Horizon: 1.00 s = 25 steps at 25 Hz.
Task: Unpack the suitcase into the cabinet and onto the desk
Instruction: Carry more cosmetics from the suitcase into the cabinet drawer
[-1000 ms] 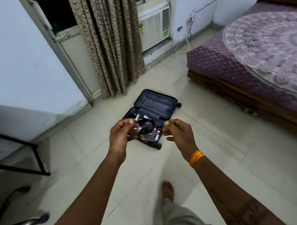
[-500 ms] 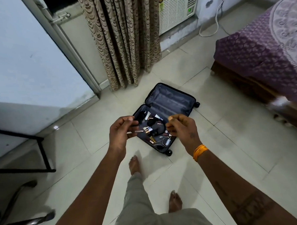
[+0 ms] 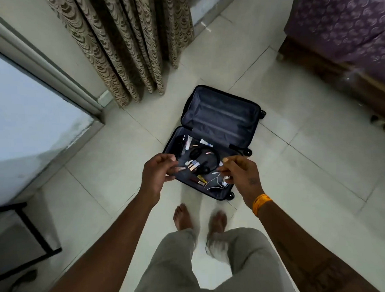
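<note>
Dark and hard-shelled, the suitcase (image 3: 217, 131) lies open flat on the pale tiled floor (image 3: 298, 163), just in front of the person's bare feet, its near half strewn with small tubes, black headphones (image 3: 204, 159) and a white cable (image 3: 215, 182) while the far half shows only lining. Both hands hover above that near half: the left hand (image 3: 157, 174) has its fingers curled with fingertips brought together, the right hand (image 3: 240, 172) is curled likewise, and whether either pinches anything I cannot tell. Patterned curtains (image 3: 125, 45) hang beyond the case, and a purple-covered bed (image 3: 345, 26) stands to the right.
</note>
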Each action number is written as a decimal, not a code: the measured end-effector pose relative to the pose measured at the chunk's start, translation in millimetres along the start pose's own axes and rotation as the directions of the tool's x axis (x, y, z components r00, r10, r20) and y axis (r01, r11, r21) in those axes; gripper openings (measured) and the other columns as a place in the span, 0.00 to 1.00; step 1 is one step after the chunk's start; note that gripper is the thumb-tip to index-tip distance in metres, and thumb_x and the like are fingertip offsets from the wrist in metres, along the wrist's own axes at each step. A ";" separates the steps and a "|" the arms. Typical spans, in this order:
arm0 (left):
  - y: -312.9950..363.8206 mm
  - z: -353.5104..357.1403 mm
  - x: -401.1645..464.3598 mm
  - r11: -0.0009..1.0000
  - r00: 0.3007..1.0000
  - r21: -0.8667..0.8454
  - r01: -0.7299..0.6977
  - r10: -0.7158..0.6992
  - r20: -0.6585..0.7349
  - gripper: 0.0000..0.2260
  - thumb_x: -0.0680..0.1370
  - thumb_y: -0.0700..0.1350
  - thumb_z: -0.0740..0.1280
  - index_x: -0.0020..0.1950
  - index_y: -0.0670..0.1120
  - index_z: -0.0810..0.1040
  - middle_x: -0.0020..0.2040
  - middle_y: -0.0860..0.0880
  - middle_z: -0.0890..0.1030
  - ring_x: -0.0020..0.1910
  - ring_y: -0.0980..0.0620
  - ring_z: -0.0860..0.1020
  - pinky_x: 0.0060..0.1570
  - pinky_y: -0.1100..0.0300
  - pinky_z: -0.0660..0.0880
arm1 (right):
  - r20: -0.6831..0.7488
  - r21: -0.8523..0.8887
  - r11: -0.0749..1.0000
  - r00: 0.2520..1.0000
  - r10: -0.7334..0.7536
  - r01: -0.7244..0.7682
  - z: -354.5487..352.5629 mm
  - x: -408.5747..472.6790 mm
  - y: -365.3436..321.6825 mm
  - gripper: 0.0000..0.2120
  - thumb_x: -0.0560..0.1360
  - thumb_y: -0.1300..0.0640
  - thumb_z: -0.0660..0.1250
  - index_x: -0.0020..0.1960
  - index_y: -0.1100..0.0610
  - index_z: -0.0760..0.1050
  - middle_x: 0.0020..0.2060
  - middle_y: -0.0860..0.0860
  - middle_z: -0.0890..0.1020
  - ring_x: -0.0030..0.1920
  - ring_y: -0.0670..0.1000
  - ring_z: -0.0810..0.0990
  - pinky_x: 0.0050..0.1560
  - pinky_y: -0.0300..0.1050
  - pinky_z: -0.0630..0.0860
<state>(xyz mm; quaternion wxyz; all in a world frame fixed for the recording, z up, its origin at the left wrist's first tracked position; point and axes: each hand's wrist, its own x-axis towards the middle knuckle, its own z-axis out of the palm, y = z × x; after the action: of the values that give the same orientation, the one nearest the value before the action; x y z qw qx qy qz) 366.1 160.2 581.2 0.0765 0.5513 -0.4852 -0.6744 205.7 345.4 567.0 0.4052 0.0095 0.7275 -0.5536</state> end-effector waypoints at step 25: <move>-411.9 22.5 522.5 0.110 0.916 0.916 -0.387 0.158 0.368 0.17 0.72 0.51 0.75 0.59 0.49 0.80 0.58 0.44 0.82 0.58 0.40 0.79 0.56 0.49 0.77 | 0.062 -0.318 0.941 0.993 -0.098 0.113 140.6 514.8 364.1 0.09 0.79 0.53 0.71 0.42 0.55 0.82 0.33 0.49 0.83 0.32 0.45 0.78 0.37 0.42 0.77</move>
<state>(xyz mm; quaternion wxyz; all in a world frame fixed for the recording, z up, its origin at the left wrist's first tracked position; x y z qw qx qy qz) 326.9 52.8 -74.6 -0.2161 0.3071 -0.8997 -0.2227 109.8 148.1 -40.6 0.3875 -0.1081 0.7980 -0.4487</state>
